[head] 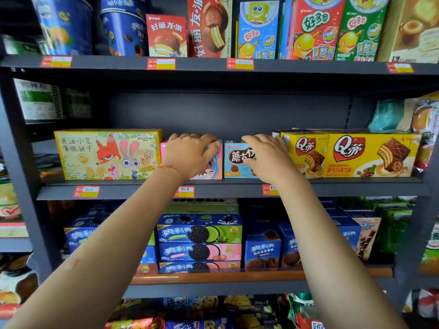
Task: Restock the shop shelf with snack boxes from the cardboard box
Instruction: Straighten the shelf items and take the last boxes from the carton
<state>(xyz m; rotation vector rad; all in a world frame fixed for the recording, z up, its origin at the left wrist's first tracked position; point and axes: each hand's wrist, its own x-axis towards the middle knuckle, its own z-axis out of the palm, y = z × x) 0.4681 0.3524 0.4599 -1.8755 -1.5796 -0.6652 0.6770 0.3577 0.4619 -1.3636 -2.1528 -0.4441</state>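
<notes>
Two small snack boxes stand side by side on the middle shelf (228,188). My left hand (190,155) grips the pink box (215,167), fingers curled over its top right corner. My right hand (266,157) lies across the front of the light blue box (234,160), with fingers reaching over its top and thumb on its face. The cardboard box is out of view.
A wide yellow-green biscuit box (107,154) stands left of the pink one. Yellow cake boxes (365,154) fill the shelf to the right. Dark free room shows above and behind the small boxes. The lower shelf holds blue cookie boxes (199,233); the upper shelf holds tall cartons (259,32).
</notes>
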